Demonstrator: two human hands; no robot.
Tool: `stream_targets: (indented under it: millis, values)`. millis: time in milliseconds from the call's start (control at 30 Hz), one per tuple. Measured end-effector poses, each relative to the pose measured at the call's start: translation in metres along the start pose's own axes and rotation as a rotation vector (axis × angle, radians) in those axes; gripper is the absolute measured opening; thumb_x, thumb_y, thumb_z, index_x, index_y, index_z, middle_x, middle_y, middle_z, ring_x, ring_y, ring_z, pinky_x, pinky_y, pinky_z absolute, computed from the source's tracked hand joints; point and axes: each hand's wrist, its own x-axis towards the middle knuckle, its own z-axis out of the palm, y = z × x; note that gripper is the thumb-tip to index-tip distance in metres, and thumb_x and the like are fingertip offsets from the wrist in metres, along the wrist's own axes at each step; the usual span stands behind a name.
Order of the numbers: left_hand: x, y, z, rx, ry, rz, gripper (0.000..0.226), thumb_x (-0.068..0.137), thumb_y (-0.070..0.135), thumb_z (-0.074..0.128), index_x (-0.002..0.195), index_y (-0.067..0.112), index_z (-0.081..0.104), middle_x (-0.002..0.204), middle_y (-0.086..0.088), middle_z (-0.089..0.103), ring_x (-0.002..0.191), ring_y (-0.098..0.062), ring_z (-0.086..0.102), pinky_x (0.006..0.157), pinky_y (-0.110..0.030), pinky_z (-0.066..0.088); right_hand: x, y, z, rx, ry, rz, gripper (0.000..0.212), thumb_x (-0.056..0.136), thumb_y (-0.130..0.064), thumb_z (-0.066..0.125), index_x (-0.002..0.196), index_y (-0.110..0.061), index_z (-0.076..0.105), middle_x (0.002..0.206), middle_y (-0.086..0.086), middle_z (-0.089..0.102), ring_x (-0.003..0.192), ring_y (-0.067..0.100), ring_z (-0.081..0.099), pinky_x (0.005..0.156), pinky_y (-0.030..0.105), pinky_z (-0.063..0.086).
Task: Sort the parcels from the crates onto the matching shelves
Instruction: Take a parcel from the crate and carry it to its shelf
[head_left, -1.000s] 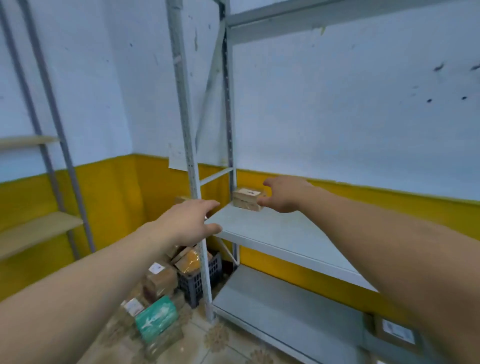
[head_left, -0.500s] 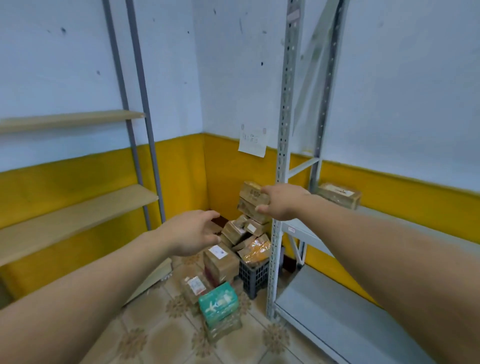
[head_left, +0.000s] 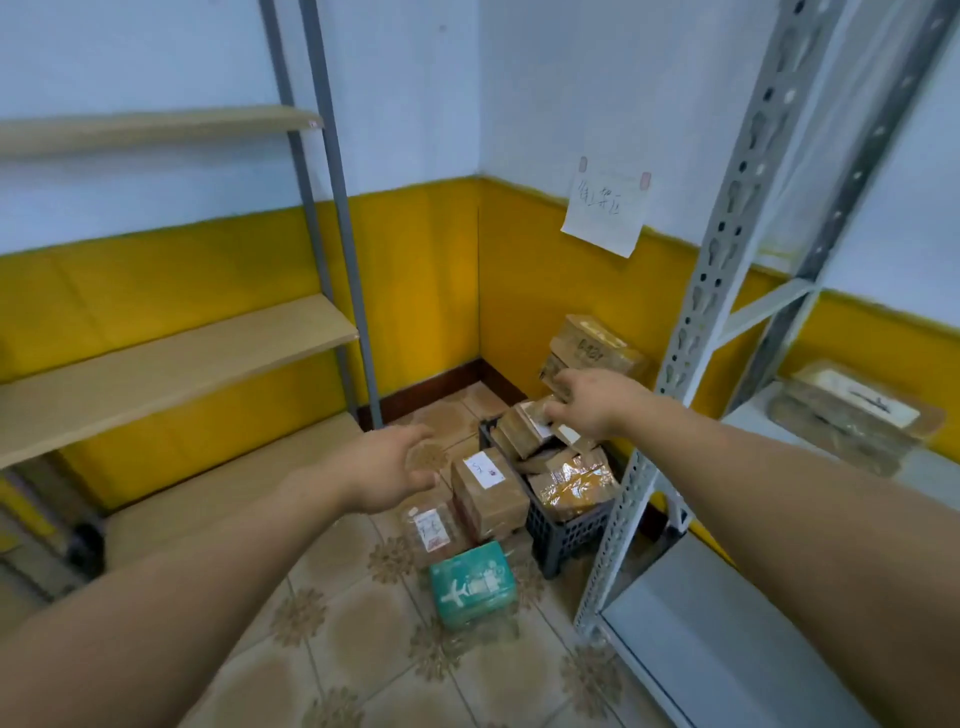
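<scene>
A dark plastic crate (head_left: 563, 530) stands on the floor in the corner, heaped with brown taped parcels (head_left: 571, 480). A taller brown box (head_left: 592, 345) tops the pile behind it. My right hand (head_left: 592, 402) reaches out above the pile with fingers extended, holding nothing. My left hand (head_left: 387, 470) hovers lower left of the crate, fingers loosely spread, empty. One brown parcel (head_left: 852, 415) with a white label lies on the grey metal shelf (head_left: 930, 467) at the right.
A labelled brown box (head_left: 488, 491), a small taped packet (head_left: 431, 527) and a green box (head_left: 472, 584) lie on the tiled floor beside the crate. Wooden shelves (head_left: 171, 358) stand at the left. The perforated grey upright (head_left: 675, 364) rises right of the crate. A paper note (head_left: 605, 210) hangs on the wall.
My view has swung left and down from the grey shelf to the corner pile. My right hand left the parcel on the shelf and now reaches over the crate.
</scene>
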Motion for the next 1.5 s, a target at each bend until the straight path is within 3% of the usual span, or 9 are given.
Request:
stream_targets:
  millis: [300, 500, 633, 767, 867, 1000, 1200, 1367, 1500]
  values:
    - [0.124, -0.078, 0.041, -0.043, -0.225, -0.031, 0.071, 0.093, 0.046, 0.056, 0.153, 0.022, 0.024, 0.158, -0.002, 0.029, 0.14, -0.021, 0.034, 0.11, -0.029, 0.032, 0.111, 0.006, 0.065, 0.077, -0.192, 0.126, 0.072, 0.1, -0.056, 0.044, 0.158, -0.019, 0.023, 0.16, 0.013, 0.031, 0.143, 0.033, 0.035, 0.11, 0.041, 0.036]
    - [0.229, -0.128, 0.035, 0.095, -0.351, 0.099, 0.063, 0.099, 0.044, 0.048, 0.153, 0.022, 0.023, 0.158, -0.001, 0.026, 0.139, -0.022, 0.034, 0.107, -0.031, 0.032, 0.177, -0.012, 0.093, 0.189, -0.18, 0.297, 0.052, 0.105, -0.047, 0.037, 0.148, -0.019, 0.042, 0.151, 0.014, 0.044, 0.134, 0.032, 0.044, 0.108, 0.04, 0.037]
    - [0.288, -0.14, 0.03, 0.239, -0.41, 0.223, 0.055, 0.097, 0.045, 0.048, 0.147, 0.024, 0.036, 0.148, 0.0, 0.04, 0.127, -0.019, 0.045, 0.095, -0.03, 0.041, 0.207, -0.016, 0.123, 0.345, -0.143, 0.459, 0.055, 0.101, -0.051, 0.045, 0.144, -0.018, 0.044, 0.146, 0.012, 0.049, 0.13, 0.032, 0.048, 0.102, 0.041, 0.043]
    - [0.345, -0.136, 0.04, 0.259, -0.496, 0.269, 0.061, 0.092, 0.051, 0.053, 0.145, 0.023, 0.038, 0.143, -0.001, 0.047, 0.125, -0.018, 0.047, 0.096, -0.031, 0.042, 0.227, -0.002, 0.148, 0.399, -0.209, 0.565, 0.049, 0.1, -0.053, 0.042, 0.135, -0.018, 0.048, 0.133, 0.013, 0.056, 0.119, 0.032, 0.054, 0.09, 0.037, 0.046]
    - [0.381, -0.127, 0.054, 0.238, -0.512, 0.308, 0.058, 0.091, 0.048, 0.056, 0.141, 0.022, 0.044, 0.13, 0.0, 0.058, 0.115, -0.018, 0.056, 0.093, -0.031, 0.047, 0.248, 0.012, 0.17, 0.448, -0.259, 0.636, 0.054, 0.098, -0.057, 0.043, 0.136, -0.019, 0.048, 0.132, 0.014, 0.057, 0.119, 0.032, 0.055, 0.095, 0.04, 0.048]
    - [0.43, -0.131, 0.078, 0.229, -0.573, 0.293, 0.065, 0.091, 0.048, 0.056, 0.148, 0.027, 0.032, 0.108, 0.004, 0.069, 0.097, -0.014, 0.065, 0.088, -0.035, 0.053, 0.273, 0.024, 0.198, 0.546, -0.301, 0.729, 0.055, 0.1, -0.054, 0.044, 0.141, -0.018, 0.043, 0.136, 0.014, 0.056, 0.123, 0.033, 0.054, 0.095, 0.039, 0.048]
    - [0.516, -0.149, 0.119, 0.328, -0.743, 0.304, 0.062, 0.098, 0.039, 0.052, 0.152, 0.022, 0.027, 0.145, -0.008, 0.048, 0.103, -0.02, 0.062, 0.07, -0.023, 0.045, 0.3, 0.016, 0.246, 0.741, -0.274, 0.945, 0.056, 0.102, -0.049, 0.044, 0.146, -0.016, 0.042, 0.144, 0.013, 0.051, 0.126, 0.032, 0.052, 0.088, 0.032, 0.042]
    - [0.612, -0.189, 0.186, 0.317, -0.837, 0.414, 0.04, 0.096, 0.034, 0.056, 0.134, 0.02, 0.052, 0.13, -0.004, 0.06, 0.112, -0.02, 0.057, 0.093, -0.032, 0.044, 0.346, -0.017, 0.326, 0.959, -0.27, 1.214, 0.063, 0.1, -0.049, 0.049, 0.152, -0.017, 0.036, 0.15, 0.014, 0.046, 0.132, 0.033, 0.048, 0.104, 0.035, 0.041]
    - [0.694, -0.224, 0.261, 0.367, -0.82, 0.363, 0.071, 0.085, 0.056, 0.062, 0.14, 0.013, 0.048, 0.142, -0.009, 0.051, 0.126, -0.026, 0.05, 0.104, -0.035, 0.041, 0.403, -0.029, 0.394, 1.098, -0.266, 1.3, 0.062, 0.098, -0.048, 0.051, 0.15, -0.019, 0.037, 0.146, 0.013, 0.05, 0.124, 0.031, 0.053, 0.101, 0.035, 0.043]
